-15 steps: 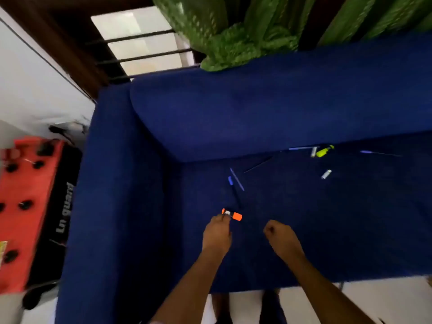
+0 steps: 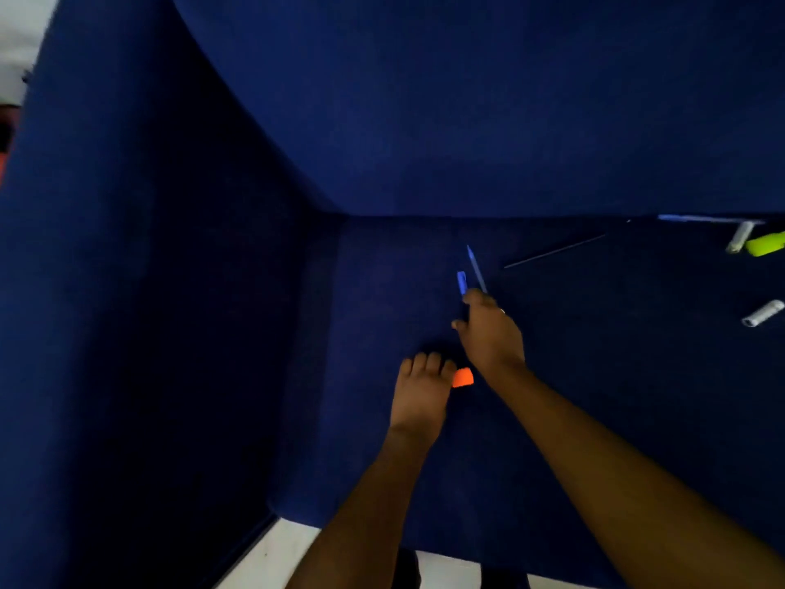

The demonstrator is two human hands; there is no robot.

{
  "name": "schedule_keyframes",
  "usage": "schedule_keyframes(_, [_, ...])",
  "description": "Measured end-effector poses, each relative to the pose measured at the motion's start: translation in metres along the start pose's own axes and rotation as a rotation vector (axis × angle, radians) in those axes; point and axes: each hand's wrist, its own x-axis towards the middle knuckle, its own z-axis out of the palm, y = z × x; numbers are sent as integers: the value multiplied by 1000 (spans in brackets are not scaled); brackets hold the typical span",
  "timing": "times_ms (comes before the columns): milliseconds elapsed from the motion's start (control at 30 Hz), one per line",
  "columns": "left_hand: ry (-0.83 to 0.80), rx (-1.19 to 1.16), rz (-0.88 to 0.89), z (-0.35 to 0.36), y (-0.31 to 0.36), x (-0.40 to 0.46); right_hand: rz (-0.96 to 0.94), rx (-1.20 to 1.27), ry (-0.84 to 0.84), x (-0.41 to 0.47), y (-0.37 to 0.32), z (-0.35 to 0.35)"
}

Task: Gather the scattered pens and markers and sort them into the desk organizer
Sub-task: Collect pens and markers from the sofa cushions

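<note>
Since half a second ago the right hand [image 2: 488, 333] has reached forward from beside the orange marker [image 2: 463, 378] to the blue pens, and the head camera has dipped closer to the sofa seat [image 2: 594, 418].

From the head view, the left hand [image 2: 420, 393] has its grip curled round the orange marker, whose end sticks out on the right. The right hand's fingers touch the dark pen with a blue cap [image 2: 461, 282]; whether that grip has closed I cannot tell. A thin blue pen [image 2: 476, 269] lies just beside it. Further right lie a thin dark pen [image 2: 554, 250], a yellow highlighter [image 2: 764, 244] and a white marker [image 2: 762, 313].
</note>
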Motion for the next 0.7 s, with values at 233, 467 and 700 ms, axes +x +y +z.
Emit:
schedule_keyframes(233, [165, -772, -695, -21, -9, 3, -4, -274, -18, -6, 6, 19])
schedule_keyframes(467, [-7, -926, -641, -49, 30, 99, 80, -62, 96, 30, 22, -26])
schedule_keyframes(700, [-427, -1023, -825, -38, 26, 163, 24, -280, -3, 76, 13, -20])
